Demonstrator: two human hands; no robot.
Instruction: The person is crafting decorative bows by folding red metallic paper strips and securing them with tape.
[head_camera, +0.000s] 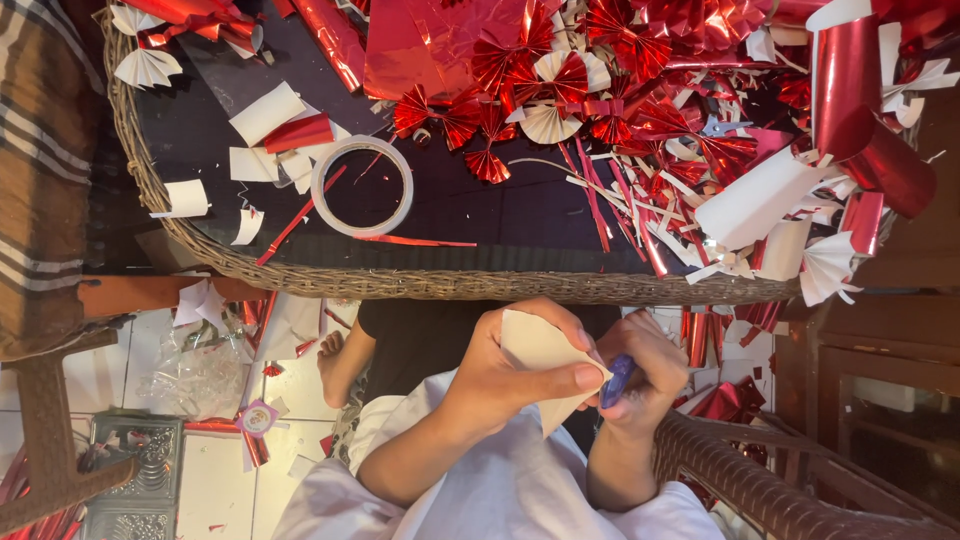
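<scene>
Wicker table (420, 285) far; near it our left hand (500, 375) pinches folded paper (545, 350), right hand (645, 375) beside it closed round blue scissors (617, 380).

The piece of paper (545, 362) held low in the frame's centre is plain cream, and the handle (617, 380) just right of it is blue-violet. Shiny red foil fans (520, 75) crowd the upper middle, some showing white pleated backs (the foil is red on one face only). A red foil roll (850, 95) at upper right glints with pale streaks. The ring of tape (362, 186) left of centre is off-white against the dark, near-black tabletop (470, 205), whose wicker rim (450, 285) is tan-grey. A brown, cream and black plaid cloth (45, 160) fills the left edge. The floor tiles (225, 470) at lower left are white, strewn with red scraps.
</scene>
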